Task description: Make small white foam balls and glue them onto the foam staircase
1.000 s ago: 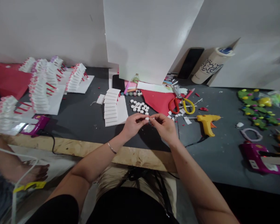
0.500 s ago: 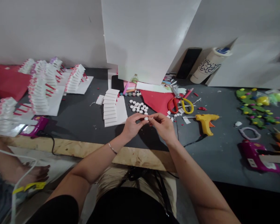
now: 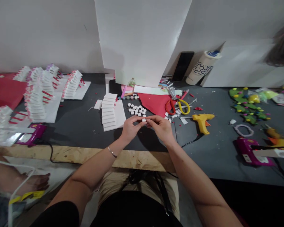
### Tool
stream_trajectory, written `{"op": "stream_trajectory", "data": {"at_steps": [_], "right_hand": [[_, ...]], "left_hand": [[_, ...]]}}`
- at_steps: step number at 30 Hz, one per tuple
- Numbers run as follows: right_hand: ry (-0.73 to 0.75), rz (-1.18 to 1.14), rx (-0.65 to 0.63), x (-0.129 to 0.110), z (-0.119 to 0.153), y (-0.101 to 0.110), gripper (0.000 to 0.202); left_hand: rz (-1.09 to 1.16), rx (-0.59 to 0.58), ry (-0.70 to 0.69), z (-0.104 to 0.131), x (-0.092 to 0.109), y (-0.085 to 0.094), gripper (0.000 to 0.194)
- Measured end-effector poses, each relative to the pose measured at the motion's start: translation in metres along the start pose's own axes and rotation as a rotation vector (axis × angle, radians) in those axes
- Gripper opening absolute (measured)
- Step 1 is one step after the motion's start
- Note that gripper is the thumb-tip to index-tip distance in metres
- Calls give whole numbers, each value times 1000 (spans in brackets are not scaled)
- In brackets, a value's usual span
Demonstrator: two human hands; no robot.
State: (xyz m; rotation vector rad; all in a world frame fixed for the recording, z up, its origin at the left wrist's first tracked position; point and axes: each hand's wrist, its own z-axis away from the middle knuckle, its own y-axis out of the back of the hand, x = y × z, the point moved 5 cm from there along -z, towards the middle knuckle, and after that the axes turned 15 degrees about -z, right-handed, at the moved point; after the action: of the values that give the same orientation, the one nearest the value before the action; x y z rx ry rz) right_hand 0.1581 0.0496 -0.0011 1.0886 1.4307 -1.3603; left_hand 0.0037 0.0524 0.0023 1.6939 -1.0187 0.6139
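Note:
My left hand [image 3: 130, 128] and my right hand [image 3: 161, 127] meet fingertip to fingertip above the front part of the dark table. Both pinch a small white round piece [image 3: 144, 120] between them. Just behind the fingers lies a cluster of similar white pieces [image 3: 135, 109]. Left of my left hand stands a curved stair of white foam slabs [image 3: 109, 110] on a white base board [image 3: 120, 113]. Red paper [image 3: 151, 103] lies behind my right hand, with scissors with red and yellow handles [image 3: 177, 105] partly over it.
A yellow glue gun [image 3: 202, 122] lies to the right, its cord running toward the front edge. Farther right are green decorated pieces [image 3: 241, 104] and a purple power strip [image 3: 251, 151]. Finished-looking stair models [image 3: 35, 94] stand at left; another person's hand [image 3: 38, 183] is at lower left.
The view has shifted slightly, so the objects at right appear farther left. My hands keep the same pinch on the white piece.

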Motion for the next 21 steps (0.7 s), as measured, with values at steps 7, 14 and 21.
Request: {"op": "stream_trajectory", "data": {"at_steps": [7, 14, 21], "right_hand": [[10, 15, 43, -5, 3, -1, 28], [79, 103, 56, -11, 3, 5, 27], [169, 130, -45, -9, 2, 1, 29]], "left_hand": [[-28, 20, -16, 1, 2, 0, 21], [-43, 90, 75, -6, -7, 13, 23], [-18, 19, -13, -3, 0, 8, 24]]}}
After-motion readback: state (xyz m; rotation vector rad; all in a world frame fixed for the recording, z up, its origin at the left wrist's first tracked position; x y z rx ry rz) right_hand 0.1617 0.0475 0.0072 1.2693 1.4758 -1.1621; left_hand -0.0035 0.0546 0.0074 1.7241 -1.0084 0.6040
